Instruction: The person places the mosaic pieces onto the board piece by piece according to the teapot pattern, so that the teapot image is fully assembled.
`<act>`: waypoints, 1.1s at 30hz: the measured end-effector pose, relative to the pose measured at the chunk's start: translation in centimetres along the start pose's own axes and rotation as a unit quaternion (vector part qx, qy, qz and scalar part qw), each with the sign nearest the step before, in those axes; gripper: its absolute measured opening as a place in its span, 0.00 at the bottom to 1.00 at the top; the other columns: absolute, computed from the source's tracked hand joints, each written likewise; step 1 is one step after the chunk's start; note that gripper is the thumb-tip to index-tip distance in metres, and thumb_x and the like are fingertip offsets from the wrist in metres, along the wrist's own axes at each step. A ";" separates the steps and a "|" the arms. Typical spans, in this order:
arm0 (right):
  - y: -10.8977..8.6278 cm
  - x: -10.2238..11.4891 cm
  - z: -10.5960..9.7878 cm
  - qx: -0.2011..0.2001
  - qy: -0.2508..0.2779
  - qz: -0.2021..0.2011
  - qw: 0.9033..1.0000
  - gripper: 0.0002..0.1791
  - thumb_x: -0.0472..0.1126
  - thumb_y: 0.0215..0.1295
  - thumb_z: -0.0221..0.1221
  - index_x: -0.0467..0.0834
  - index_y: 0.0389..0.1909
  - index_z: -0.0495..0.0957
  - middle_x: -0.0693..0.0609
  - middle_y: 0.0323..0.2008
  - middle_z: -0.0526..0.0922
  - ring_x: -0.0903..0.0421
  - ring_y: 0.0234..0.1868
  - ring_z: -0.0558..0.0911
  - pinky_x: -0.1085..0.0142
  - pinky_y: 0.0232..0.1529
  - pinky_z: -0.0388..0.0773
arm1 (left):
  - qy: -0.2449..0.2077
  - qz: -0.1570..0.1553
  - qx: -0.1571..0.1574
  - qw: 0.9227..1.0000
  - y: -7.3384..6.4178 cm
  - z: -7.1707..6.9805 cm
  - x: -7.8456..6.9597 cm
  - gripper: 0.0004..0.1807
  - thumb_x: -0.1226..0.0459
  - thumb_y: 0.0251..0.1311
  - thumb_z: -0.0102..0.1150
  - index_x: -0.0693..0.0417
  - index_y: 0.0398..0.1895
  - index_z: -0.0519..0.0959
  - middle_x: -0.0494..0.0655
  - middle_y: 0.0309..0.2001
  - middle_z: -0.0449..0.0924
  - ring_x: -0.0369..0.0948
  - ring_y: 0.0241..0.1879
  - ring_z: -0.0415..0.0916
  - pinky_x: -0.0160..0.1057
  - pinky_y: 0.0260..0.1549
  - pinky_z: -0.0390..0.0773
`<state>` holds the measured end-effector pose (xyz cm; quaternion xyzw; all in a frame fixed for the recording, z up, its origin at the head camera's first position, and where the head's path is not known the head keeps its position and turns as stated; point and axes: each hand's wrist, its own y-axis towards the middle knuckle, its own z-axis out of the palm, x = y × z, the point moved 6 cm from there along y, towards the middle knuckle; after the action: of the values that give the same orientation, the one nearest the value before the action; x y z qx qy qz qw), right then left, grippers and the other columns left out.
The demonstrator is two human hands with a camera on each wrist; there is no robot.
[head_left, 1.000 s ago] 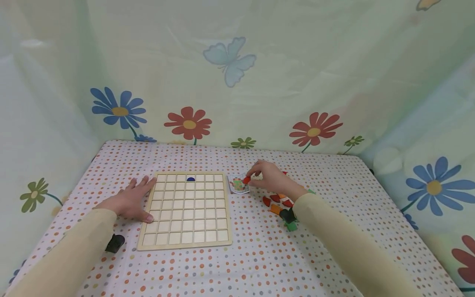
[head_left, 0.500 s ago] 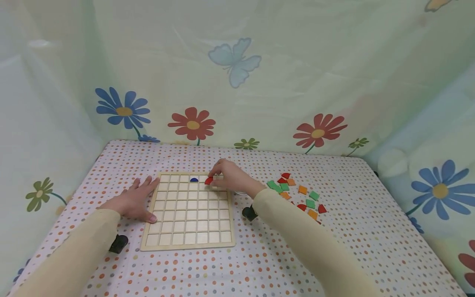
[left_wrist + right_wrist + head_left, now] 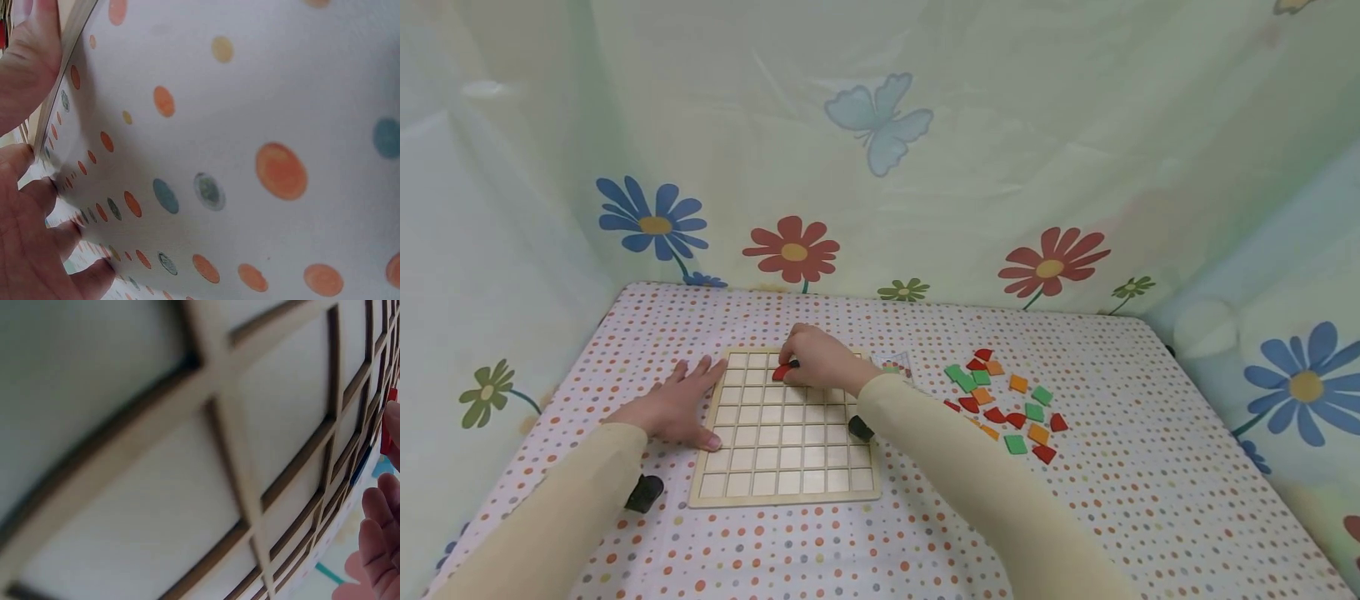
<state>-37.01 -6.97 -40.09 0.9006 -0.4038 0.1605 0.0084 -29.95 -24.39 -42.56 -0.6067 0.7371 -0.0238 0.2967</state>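
Right hand point(image 3: 823, 360) moved left, partly hiding red piece point(image 3: 780, 373).

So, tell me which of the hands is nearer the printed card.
Right. The right hand, pinching a red piece over the board's far rows, is left of the printed card; the left hand is at the board's left edge, farther away.

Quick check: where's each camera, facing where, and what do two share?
Head: on the head, facing forward and down at the grid board, left hand, right hand, sleeves.
Left wrist: worn there, facing the dotted cloth; left hand partly shows.
Right wrist: worn there, facing across the grid board; right hand partly shows.
Shared: head and right wrist both show the red piece.
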 end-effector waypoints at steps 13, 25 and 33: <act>0.8 0.6 0.6 0.003 -0.016 0.005 1.000 0.14 0.45 0.67 0.68 0.43 0.50 0.87 0.49 0.50 0.82 0.56 0.49 0.78 0.68 0.51 0.78 | -0.002 0.007 0.001 1.000 0.0 0.1 0.1 0.67 0.55 0.48 0.80 0.61 0.82 0.44 0.70 0.81 0.34 0.73 0.78 0.28 0.76 0.72 0.41; 0.4 0.8 0.2 0.019 -0.003 -0.011 1.000 0.12 0.42 0.69 0.66 0.44 0.50 0.88 0.49 0.49 0.83 0.55 0.51 0.78 0.65 0.54 0.78 | 0.003 0.002 -0.004 1.000 -0.1 -0.1 0.0 0.67 0.55 0.47 0.81 0.62 0.82 0.44 0.71 0.81 0.35 0.73 0.78 0.28 0.76 0.72 0.42; 0.6 0.7 0.1 0.012 -0.007 -0.039 0.999 0.15 0.31 0.73 0.57 0.46 0.51 0.89 0.49 0.49 0.85 0.54 0.53 0.80 0.66 0.57 0.79 | 0.002 0.001 -0.004 1.000 -0.1 -0.1 0.0 0.66 0.55 0.48 0.80 0.62 0.82 0.44 0.71 0.81 0.35 0.73 0.78 0.28 0.76 0.72 0.42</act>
<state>-36.97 -7.94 -40.03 0.9168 -0.3663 0.1587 0.0016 -29.89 -24.45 -42.47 -0.6069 0.7385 -0.0220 0.2931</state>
